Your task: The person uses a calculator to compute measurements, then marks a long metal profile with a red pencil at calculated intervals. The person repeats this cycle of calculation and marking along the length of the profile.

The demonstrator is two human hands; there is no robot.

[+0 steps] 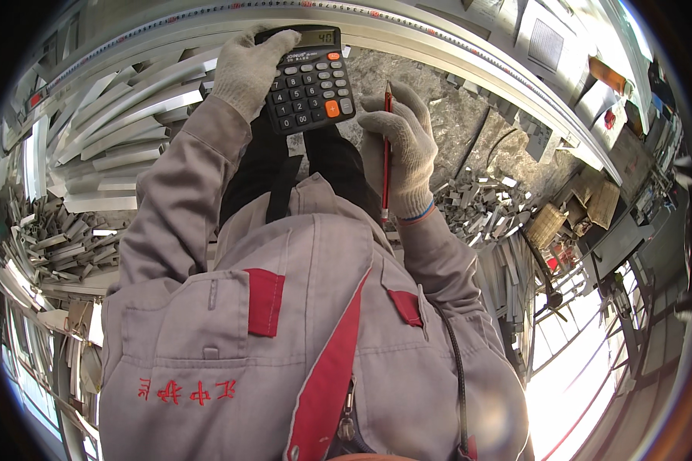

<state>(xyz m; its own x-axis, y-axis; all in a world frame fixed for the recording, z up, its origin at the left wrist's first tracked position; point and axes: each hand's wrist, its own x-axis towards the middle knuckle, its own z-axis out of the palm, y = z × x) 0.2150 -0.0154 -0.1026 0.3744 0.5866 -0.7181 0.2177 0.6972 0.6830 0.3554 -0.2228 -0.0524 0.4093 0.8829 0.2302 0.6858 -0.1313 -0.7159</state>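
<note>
At left hand (247,73), gripped: black calculator (307,88), printed keys (303,101), digits on display (320,37) | right hand (404,142): closed on red pencil (386,180)

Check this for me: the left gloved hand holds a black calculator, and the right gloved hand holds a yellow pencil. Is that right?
Not quite: the pencil is red, not yellow, as the head view shows. The left gloved hand does hold a black calculator, and the right gloved hand holds that pencil.
</note>
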